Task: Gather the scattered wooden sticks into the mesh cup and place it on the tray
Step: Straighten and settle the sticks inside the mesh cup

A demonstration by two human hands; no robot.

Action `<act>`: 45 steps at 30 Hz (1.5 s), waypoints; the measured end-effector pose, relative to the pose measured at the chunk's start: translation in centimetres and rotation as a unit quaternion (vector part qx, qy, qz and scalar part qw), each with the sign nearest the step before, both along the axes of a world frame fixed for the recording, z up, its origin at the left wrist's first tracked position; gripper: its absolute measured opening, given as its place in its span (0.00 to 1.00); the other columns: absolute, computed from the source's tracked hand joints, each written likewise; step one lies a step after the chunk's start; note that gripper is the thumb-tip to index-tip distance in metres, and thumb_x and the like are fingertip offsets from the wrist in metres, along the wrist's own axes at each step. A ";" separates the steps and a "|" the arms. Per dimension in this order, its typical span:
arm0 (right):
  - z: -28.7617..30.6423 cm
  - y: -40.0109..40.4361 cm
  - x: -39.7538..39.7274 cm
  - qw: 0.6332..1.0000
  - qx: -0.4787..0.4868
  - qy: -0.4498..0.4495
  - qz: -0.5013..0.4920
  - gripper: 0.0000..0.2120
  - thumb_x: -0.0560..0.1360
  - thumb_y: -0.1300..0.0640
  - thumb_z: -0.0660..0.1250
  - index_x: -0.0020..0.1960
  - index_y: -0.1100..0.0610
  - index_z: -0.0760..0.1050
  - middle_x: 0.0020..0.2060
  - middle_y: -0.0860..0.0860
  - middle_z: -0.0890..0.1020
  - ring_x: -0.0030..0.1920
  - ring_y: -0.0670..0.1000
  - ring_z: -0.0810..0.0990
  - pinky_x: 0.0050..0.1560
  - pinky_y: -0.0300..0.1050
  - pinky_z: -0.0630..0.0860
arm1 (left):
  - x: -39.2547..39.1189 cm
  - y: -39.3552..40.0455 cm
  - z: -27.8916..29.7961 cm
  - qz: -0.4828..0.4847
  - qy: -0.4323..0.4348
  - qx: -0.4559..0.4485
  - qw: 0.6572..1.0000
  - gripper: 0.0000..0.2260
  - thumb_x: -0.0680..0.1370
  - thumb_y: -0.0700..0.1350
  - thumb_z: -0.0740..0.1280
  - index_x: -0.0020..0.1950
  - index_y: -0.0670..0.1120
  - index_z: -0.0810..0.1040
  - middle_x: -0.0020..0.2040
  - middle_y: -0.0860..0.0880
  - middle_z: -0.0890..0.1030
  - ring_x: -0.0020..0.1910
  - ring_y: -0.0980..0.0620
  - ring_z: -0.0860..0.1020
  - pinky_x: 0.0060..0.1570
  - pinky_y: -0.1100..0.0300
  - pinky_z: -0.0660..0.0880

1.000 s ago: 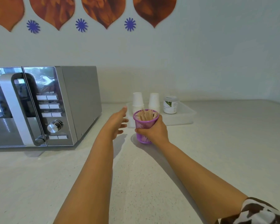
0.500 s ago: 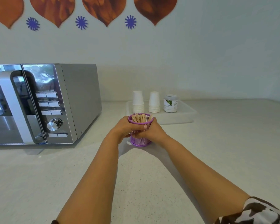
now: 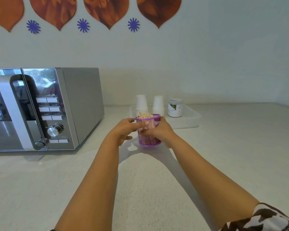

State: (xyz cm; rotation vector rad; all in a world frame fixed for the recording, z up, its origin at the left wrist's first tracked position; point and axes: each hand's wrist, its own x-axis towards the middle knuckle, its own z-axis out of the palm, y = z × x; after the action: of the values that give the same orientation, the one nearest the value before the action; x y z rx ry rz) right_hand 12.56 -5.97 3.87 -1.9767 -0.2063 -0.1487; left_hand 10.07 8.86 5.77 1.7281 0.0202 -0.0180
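A purple mesh cup (image 3: pixel 151 141) stands upright on the white counter, just in front of the white tray (image 3: pixel 190 121). Wooden sticks (image 3: pixel 144 115) fill the cup and their tips show above its rim. My left hand (image 3: pixel 125 129) wraps the cup's left side, with a finger across its front. On the cup's right side, my right hand (image 3: pixel 160 130) grips it. Both hands hide much of the mesh wall.
A silver microwave (image 3: pixel 57 107) stands at the left. On the tray are two stacks of white paper cups (image 3: pixel 141 102) (image 3: pixel 158 104) and a small white jar (image 3: pixel 175 107). The wall runs close behind the tray.
My left hand came in from the left and closed on the cup, joining the right hand. The cup stays upright in front of the tray.
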 end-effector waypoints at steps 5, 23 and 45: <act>-0.4 -0.2 0.3 0.999 -0.022 -0.036 -0.025 0.44 0.57 0.48 0.80 0.67 0.54 0.66 0.61 0.52 0.75 0.62 0.55 0.75 0.55 0.47 0.77 | 0.0 -0.2 0.2 0.000 0.003 -0.009 1.000 0.42 0.68 0.50 0.75 0.75 0.42 0.57 0.72 0.42 0.67 0.68 0.43 0.70 0.65 0.45 0.67; -1.4 -1.1 0.5 0.991 0.017 -0.051 0.120 0.41 0.58 0.57 0.80 0.68 0.51 0.66 0.59 0.49 0.78 0.60 0.53 0.77 0.58 0.48 0.78 | -0.3 -1.0 -0.7 -0.039 -0.051 -0.003 0.998 0.24 0.67 0.39 0.76 0.58 0.54 0.74 0.60 0.50 0.78 0.59 0.45 0.75 0.51 0.54 0.76; -1.5 -1.3 0.9 0.998 -0.048 -0.040 -0.024 0.46 0.57 0.43 0.79 0.68 0.54 0.64 0.62 0.51 0.76 0.62 0.54 0.76 0.53 0.45 0.75 | 0.3 -0.5 -0.9 -0.039 -0.009 -0.003 0.999 0.45 0.69 0.43 0.75 0.77 0.46 0.51 0.77 0.44 0.59 0.74 0.42 0.62 0.70 0.43 0.60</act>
State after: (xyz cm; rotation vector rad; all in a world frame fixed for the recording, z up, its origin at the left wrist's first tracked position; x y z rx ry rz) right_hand 13.48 -7.27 2.37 -2.0746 -0.2213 -0.2539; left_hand 10.34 8.39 4.86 1.7223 -0.0616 -0.0604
